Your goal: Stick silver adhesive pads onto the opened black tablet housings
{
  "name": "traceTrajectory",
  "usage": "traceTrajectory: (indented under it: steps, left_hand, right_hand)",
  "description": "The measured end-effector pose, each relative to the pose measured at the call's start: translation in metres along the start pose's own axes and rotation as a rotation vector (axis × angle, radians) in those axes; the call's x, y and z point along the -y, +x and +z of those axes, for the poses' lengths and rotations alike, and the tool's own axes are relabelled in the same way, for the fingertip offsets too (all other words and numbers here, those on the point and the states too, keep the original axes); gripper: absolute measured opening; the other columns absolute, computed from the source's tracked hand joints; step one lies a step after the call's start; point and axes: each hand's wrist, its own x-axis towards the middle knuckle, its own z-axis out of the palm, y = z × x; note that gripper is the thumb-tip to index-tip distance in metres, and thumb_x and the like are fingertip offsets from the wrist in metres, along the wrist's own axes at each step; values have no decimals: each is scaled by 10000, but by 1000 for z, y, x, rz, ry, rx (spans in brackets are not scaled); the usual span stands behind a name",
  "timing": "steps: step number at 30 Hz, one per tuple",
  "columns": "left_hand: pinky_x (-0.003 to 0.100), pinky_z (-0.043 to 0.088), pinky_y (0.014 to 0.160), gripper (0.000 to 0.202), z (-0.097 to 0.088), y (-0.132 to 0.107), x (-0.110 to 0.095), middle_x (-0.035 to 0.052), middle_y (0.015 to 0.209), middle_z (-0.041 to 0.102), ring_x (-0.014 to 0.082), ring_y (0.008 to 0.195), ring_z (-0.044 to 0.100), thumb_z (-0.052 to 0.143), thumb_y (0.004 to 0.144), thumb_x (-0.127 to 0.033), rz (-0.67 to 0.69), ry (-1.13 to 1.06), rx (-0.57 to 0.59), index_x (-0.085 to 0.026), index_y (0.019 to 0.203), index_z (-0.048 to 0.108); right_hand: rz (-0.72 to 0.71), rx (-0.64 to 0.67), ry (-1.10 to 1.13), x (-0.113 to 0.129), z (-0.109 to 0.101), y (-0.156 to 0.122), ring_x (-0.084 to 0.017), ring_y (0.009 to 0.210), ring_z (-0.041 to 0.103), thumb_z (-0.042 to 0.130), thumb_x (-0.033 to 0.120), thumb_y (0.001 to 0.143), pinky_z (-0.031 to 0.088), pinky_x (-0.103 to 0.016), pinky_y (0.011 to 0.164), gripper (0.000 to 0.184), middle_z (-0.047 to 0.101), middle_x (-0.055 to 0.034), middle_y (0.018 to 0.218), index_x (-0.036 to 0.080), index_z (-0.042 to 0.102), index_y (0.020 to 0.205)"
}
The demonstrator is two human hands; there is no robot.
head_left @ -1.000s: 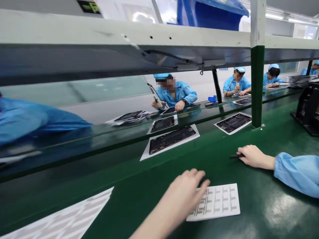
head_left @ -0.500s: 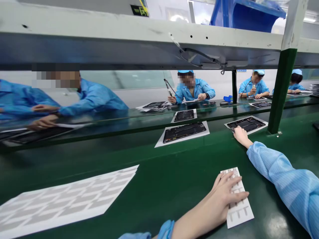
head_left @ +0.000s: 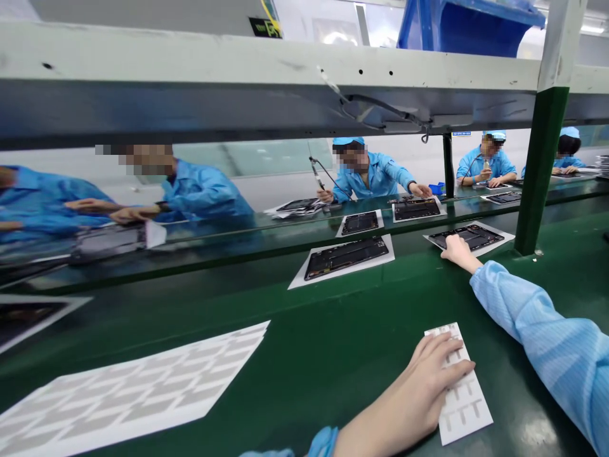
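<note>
My left hand (head_left: pixel 423 387) lies flat with fingers stretched on a small white sticker sheet (head_left: pixel 464 397) on the green bench (head_left: pixel 333 355). My right hand (head_left: pixel 455 251), arm in a blue sleeve, reaches forward and touches the near edge of an opened tablet on a white sheet (head_left: pixel 471 237) on the green conveyor. Its fingers are mostly hidden behind the back of the hand. Another opened tablet on a white sheet (head_left: pixel 345 257) lies to the left on the same belt.
A large white sticker sheet (head_left: pixel 133 384) lies at the left of the bench. A green post (head_left: pixel 537 171) stands at the right under an overhead shelf with a blue bin (head_left: pixel 457 25). Several people in blue coats work across the line with more tablets (head_left: pixel 416 208).
My right arm went from the bench to the tablet on the belt and now rests on its edge. The tablets on the belt shifted slightly left. My left hand stays on the small sheet.
</note>
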Motion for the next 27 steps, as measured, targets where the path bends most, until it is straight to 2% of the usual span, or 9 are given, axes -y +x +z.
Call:
traceTrajectory:
  steps: [2, 5, 8, 11, 15, 18, 21, 23, 27]
  left_hand:
    - [461, 386, 1068, 528, 0, 0, 2, 136, 1348, 481, 267, 1294, 420, 425, 778, -4, -5, 12, -3, -205, 1254, 532]
    - [542, 357, 1070, 506, -1, 3, 6, 204, 1395, 431, 317, 1334, 378, 385, 810, -13, -21, 26, 5, -122, 1290, 502]
    - [581, 317, 1082, 468, -4, 6, 4, 207, 1391, 452, 322, 1337, 381, 368, 862, -59, -30, 12, 29, -99, 1314, 485]
    - [522, 346, 1092, 423, -9, 5, -8, 195, 1365, 485, 290, 1314, 417, 343, 909, -101, -44, -23, 33, -93, 1303, 497]
    - [501, 320, 1115, 405, -17, -7, -26, 171, 1398, 463, 270, 1326, 404, 295, 958, -138, -38, -70, 45, -116, 1296, 518]
    - [540, 283, 1120, 416, -19, -18, -31, 169, 1447, 411, 286, 1375, 332, 280, 984, -164, -21, -83, 58, -108, 1352, 465]
    - [532, 284, 1120, 428, -16, -23, -29, 152, 1463, 395, 273, 1384, 317, 261, 995, -172, 7, -86, 46, -127, 1390, 420]
    - [529, 273, 1125, 445, -12, -24, -26, 140, 1479, 373, 262, 1390, 307, 241, 995, -164, 21, -86, 18, -157, 1419, 377]
    - [547, 297, 1105, 498, -5, -25, -25, 93, 1507, 338, 285, 1406, 262, 315, 1010, -284, 61, -4, -10, -236, 1495, 211]
  right_hand:
    - [-100, 20, -16, -3, -16, -11, -206, 937, 631, 599, 306, 927, 541, -387, 795, 274, 618, -91, 1116, 125, 594, 1134]
    - [-268, 67, -36, -14, -41, -40, -167, 808, 629, 604, 301, 919, 534, -339, 724, 188, 643, -36, 944, 124, 628, 976]
    - [-407, 105, -38, -32, -63, -89, -136, 677, 562, 663, 200, 827, 471, -276, 650, 106, 577, 15, 736, 132, 610, 766]
    - [-491, 150, -25, -58, -77, -154, -135, 650, 507, 662, 79, 686, 397, -251, 610, 126, 501, 15, 703, 154, 564, 659]
    - [-534, 219, 8, -96, -74, -241, -149, 631, 530, 531, 57, 723, 387, -258, 569, 140, 513, -13, 787, 173, 577, 788]
    - [-441, 225, -27, -124, -60, -287, -173, 632, 580, 502, 59, 761, 420, -283, 558, 229, 552, -44, 897, 185, 581, 936]
    - [-345, 250, -49, -142, -50, -306, -202, 655, 614, 487, 50, 772, 456, -312, 570, 239, 572, -63, 917, 182, 593, 941]
    - [-351, 262, -13, -146, -51, -306, -206, 673, 626, 478, 57, 796, 475, -319, 590, 234, 589, -70, 905, 177, 623, 937]
    - [-434, 131, 237, -127, -65, -293, -171, 680, 619, 493, 214, 925, 471, -275, 612, 210, 617, -60, 819, 175, 682, 844]
